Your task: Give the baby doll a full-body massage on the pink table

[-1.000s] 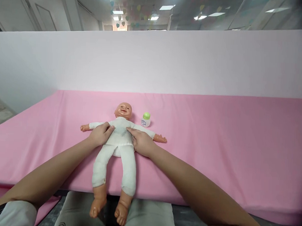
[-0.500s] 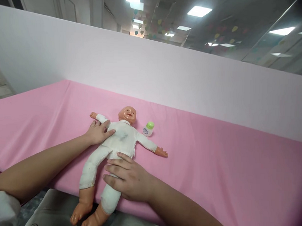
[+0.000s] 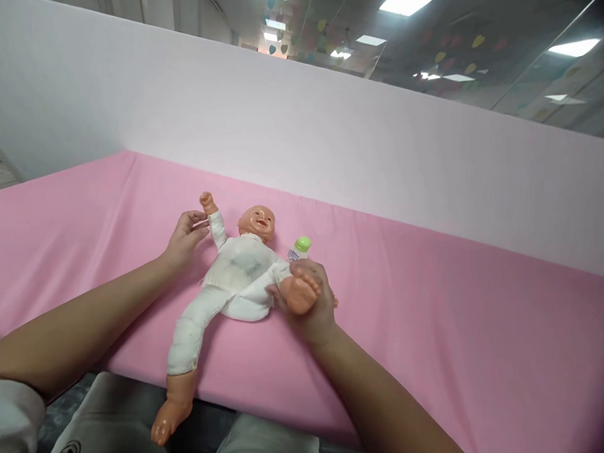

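Observation:
A baby doll point(image 3: 243, 263) in a white cloth suit lies on its back, its head toward the wall. My right hand point(image 3: 314, 307) is closed around one lower leg just above the foot point(image 3: 300, 293), with that leg bent up and out over the doll's side. At the other side, my left hand point(image 3: 184, 238) has its fingers and thumb at the doll's raised forearm point(image 3: 215, 224), gripping it near the wrist. The other leg point(image 3: 187, 338) stretches toward me, its foot past the edge. My right hand partly hides the doll's far arm.
A small bottle with a green cap point(image 3: 302, 244) stands beside the doll's head, just beyond my right hand. Pink sheeting point(image 3: 418, 325) covers the table and shows folds. A white low wall point(image 3: 336, 141) runs along the back, with glass above it. My knees are under the front edge.
My right hand has gone from resting on the doll's thigh to holding the lower leg, bent upward. My left hand has moved from chest and upper arm to the forearm, which is now raised.

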### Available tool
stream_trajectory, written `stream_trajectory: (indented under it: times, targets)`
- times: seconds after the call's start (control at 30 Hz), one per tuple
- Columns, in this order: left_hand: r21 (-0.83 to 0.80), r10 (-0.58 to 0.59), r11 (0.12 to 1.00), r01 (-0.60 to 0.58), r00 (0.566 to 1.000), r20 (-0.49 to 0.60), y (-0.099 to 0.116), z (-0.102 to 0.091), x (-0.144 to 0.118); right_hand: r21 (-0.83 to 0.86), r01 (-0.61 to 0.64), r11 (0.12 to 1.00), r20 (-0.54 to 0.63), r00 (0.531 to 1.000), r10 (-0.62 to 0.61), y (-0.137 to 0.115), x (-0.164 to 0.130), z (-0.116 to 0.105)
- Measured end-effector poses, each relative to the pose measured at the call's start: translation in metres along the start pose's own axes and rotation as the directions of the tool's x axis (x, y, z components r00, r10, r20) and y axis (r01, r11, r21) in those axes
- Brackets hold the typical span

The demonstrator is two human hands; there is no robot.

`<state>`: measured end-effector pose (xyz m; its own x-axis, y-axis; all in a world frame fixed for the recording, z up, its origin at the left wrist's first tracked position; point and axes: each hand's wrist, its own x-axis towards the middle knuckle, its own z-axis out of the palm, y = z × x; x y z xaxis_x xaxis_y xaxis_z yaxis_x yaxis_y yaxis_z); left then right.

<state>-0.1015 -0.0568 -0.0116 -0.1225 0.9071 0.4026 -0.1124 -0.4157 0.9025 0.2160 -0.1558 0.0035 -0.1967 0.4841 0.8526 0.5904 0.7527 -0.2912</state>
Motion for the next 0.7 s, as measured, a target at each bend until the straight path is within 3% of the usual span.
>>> stream_trajectory:
  times: [0.07, 0.2, 0.37, 0.43, 0.5, 0.6, 0.63, 0.7]
  targets:
    - [0.119, 0.128, 0.983, -0.143, 0.983, 0.131, 0.004, 0.005, -0.009, 0.031, 0.008, 0.999, 0.08, 0.997, -0.011, -0.004, 0.002, -0.001]
    - [0.313, 0.243, 0.864, -0.394, 0.872, 0.426, 0.017, 0.018, -0.026, 0.051, 0.045, 0.998, 0.263, 0.963, -0.057, -0.016, 0.007, -0.002]
    - [0.51, 0.204, 0.545, -0.666, 0.694, 0.69, 0.03, 0.029, -0.033, -0.022, 0.12, 0.993, 0.307, 0.946, -0.107, -0.02, 0.009, -0.003]
    - [0.543, 0.128, 0.456, -0.705, 0.656, 0.744, 0.032, 0.032, -0.034, -0.031, 0.148, 0.989, 0.297, 0.946, -0.132, -0.02, 0.009, -0.001]
    - [0.567, 0.058, 0.418, -0.71, 0.644, 0.763, 0.033, 0.035, -0.035, -0.036, 0.156, 0.987, 0.284, 0.949, -0.14, -0.019, 0.009, 0.002]
    - [0.562, 0.06, 0.445, -0.697, 0.649, 0.758, 0.033, 0.036, -0.035, -0.037, 0.164, 0.986, 0.263, 0.953, -0.149, -0.019, 0.009, 0.005]
    - [0.558, 0.085, 0.471, -0.683, 0.665, 0.742, 0.032, 0.036, -0.034, -0.032, 0.176, 0.984, 0.247, 0.955, -0.163, -0.02, 0.01, 0.005]
    - [0.582, 0.146, 0.531, -0.616, 0.743, 0.653, 0.029, 0.034, -0.032, -0.012, 0.223, 0.975, 0.199, 0.956, -0.216, -0.025, 0.01, 0.003]
